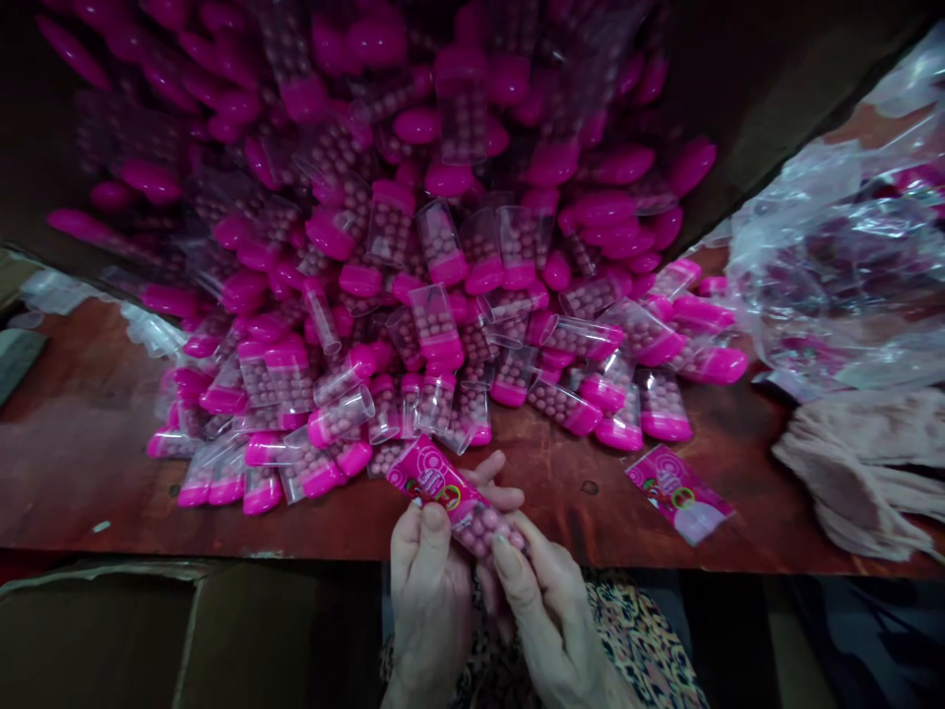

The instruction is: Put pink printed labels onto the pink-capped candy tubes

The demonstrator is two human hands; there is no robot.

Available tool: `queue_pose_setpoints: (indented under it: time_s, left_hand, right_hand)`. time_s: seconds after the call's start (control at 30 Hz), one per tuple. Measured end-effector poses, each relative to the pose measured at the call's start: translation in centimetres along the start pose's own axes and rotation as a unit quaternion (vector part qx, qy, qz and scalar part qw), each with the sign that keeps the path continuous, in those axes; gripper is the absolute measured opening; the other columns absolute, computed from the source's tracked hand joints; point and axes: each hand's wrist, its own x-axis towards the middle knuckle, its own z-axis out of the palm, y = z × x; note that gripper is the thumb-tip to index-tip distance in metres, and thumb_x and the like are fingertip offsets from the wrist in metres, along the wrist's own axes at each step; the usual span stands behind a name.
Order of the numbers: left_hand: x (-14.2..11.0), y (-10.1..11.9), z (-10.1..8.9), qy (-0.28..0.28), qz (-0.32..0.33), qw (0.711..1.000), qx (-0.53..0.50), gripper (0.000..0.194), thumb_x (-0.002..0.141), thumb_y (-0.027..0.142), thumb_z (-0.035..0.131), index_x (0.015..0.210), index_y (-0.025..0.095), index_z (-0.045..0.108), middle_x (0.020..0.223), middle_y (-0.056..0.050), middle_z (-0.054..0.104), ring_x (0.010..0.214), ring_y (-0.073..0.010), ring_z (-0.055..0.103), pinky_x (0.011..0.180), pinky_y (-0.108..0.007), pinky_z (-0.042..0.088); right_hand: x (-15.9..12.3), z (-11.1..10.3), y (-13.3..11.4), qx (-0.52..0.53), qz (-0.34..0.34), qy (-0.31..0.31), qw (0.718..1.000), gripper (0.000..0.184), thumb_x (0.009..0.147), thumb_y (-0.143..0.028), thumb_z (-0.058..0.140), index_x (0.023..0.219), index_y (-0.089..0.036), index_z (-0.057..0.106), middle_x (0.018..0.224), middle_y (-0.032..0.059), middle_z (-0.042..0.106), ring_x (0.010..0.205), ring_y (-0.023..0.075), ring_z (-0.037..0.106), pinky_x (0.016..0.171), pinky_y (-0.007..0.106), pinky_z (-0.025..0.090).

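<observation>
Just over the table's front edge, both hands hold a small clear candy container point(488, 530) full of pink balls. A printed pink sleeve point(435, 481) covers its far left end. My left hand point(432, 591) pinches the sleeve near its lower edge, thumb on top. My right hand point(542, 591) grips the container's near right end between thumb and fingers, with other fingertips stretched out behind it. Whether the container's cap is inside the sleeve is hidden. Another flat printed sleeve point(679, 495) lies on the table to the right.
A big heap of pink-capped candy containers point(435, 325) spills from a dark open box point(768, 118) onto the reddish wooden table point(546, 483). Clear plastic bags point(849, 266) and a pale cloth glove point(849, 483) are at right. A cardboard box point(95, 630) stands below the edge at left.
</observation>
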Motion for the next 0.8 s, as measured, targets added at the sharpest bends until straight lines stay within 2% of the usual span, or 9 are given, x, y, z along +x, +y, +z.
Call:
queue_pose_setpoints:
  time_s: [0.1, 0.2, 0.3, 0.47, 0.53, 0.6, 0.67, 0.73, 0.8]
  left_hand:
    - [-0.2, -0.1, 0.5, 0.029, -0.014, 0.999, 0.009, 0.035, 0.08, 0.047, 0.057, 0.082, 0.015, 0.072, 0.094, -0.014, 0.073, 0.062, -0.0183, 0.067, 0.035, -0.019, 0.04]
    - [-0.3, -0.1, 0.4, 0.02, -0.033, 0.999, 0.023, 0.036, 0.082, 0.045, 0.054, 0.081, 0.014, 0.072, 0.091, -0.014, 0.074, 0.058, -0.0166, 0.066, 0.036, -0.019, 0.039]
    - [-0.3, -0.2, 0.0, 0.001, -0.049, 0.998, 0.03, 0.034, 0.085, 0.041, 0.052, 0.083, 0.014, 0.072, 0.087, -0.013, 0.074, 0.056, -0.0147, 0.064, 0.043, -0.02, 0.045]
    - [-0.3, -0.5, -0.8, -0.008, -0.052, 0.998, 0.031, 0.031, 0.084, 0.039, 0.054, 0.093, 0.014, 0.07, 0.089, -0.013, 0.074, 0.04, -0.0051, 0.05, 0.032, -0.013, 0.032]
    - [-0.3, -0.4, -0.8, -0.01, -0.048, 0.998, 0.032, 0.03, 0.085, 0.037, 0.053, 0.098, 0.015, 0.069, 0.094, -0.014, 0.073, 0.039, -0.0035, 0.048, 0.033, -0.013, 0.033]
    - [-0.1, 0.0, -0.9, 0.01, -0.017, 0.999, 0.031, 0.03, 0.086, 0.036, 0.052, 0.104, 0.017, 0.067, 0.1, -0.013, 0.072, 0.048, -0.0065, 0.056, 0.042, -0.015, 0.043]
    - [0.3, 0.7, -1.2, 0.058, 0.068, 0.995, 0.038, 0.031, 0.086, 0.035, 0.053, 0.112, 0.021, 0.062, 0.104, -0.011, 0.071, 0.07, -0.0125, 0.065, 0.061, -0.02, 0.052]
    - [0.9, 1.4, -1.7, 0.104, 0.163, 0.979, 0.064, 0.032, 0.083, 0.032, 0.059, 0.114, 0.024, 0.06, 0.102, -0.008, 0.072, 0.084, -0.0157, 0.066, 0.076, -0.025, 0.053]
    - [1.5, 2.0, -2.6, 0.136, 0.213, 0.962, 0.102, 0.026, 0.076, 0.025, 0.067, 0.102, 0.023, 0.065, 0.089, -0.004, 0.074, 0.078, -0.0138, 0.067, 0.073, -0.022, 0.053]
  right_hand:
    - [-1.0, 1.1, 0.5, 0.004, -0.004, 0.061, 0.998, 0.035, 0.094, -0.039, 0.039, 0.115, -0.02, 0.059, 0.094, 0.0081, 0.07, 0.082, 0.0179, 0.065, 0.072, 0.027, 0.053]
    - [-1.7, 1.9, 1.0, -0.002, -0.012, 0.092, 0.996, 0.034, 0.094, -0.038, 0.041, 0.117, -0.019, 0.058, 0.101, 0.0094, 0.069, 0.088, 0.0187, 0.066, 0.077, 0.028, 0.053]
    - [-2.0, 2.1, 1.4, -0.003, -0.016, 0.085, 0.996, 0.035, 0.093, -0.036, 0.042, 0.12, -0.018, 0.057, 0.103, 0.01, 0.069, 0.085, 0.0185, 0.066, 0.078, 0.028, 0.053]
    - [-1.1, 1.6, 1.2, 0.025, 0.003, 0.03, 0.999, 0.036, 0.093, -0.039, 0.04, 0.112, -0.017, 0.06, 0.091, 0.0086, 0.07, 0.079, 0.0186, 0.065, 0.071, 0.027, 0.053]
    - [-0.3, 1.4, 0.8, 0.043, 0.023, 0.02, 0.999, 0.036, 0.093, -0.041, 0.038, 0.101, -0.017, 0.063, 0.08, 0.007, 0.068, 0.074, 0.0175, 0.063, 0.068, 0.026, 0.051]
    - [0.4, 1.1, 0.3, 0.08, 0.035, -0.035, 0.996, 0.036, 0.094, -0.042, 0.036, 0.084, -0.018, 0.06, 0.064, 0.0021, 0.059, 0.059, 0.0137, 0.057, 0.057, 0.023, 0.047]
    - [0.9, 0.9, -0.1, 0.118, 0.044, -0.112, 0.986, 0.037, 0.095, -0.042, 0.033, 0.074, -0.019, 0.053, 0.054, -0.0024, 0.049, 0.047, 0.0097, 0.046, 0.047, 0.02, 0.039]
    - [1.1, 0.6, -0.3, 0.136, 0.06, -0.169, 0.974, 0.037, 0.095, -0.042, 0.031, 0.074, -0.019, 0.05, 0.054, -0.0036, 0.047, 0.043, 0.0076, 0.041, 0.042, 0.019, 0.033]
    - [1.2, 0.4, -0.5, 0.139, 0.082, -0.209, 0.965, 0.036, 0.095, -0.044, 0.031, 0.077, -0.018, 0.05, 0.057, -0.0029, 0.048, 0.044, 0.0069, 0.041, 0.041, 0.018, 0.032]
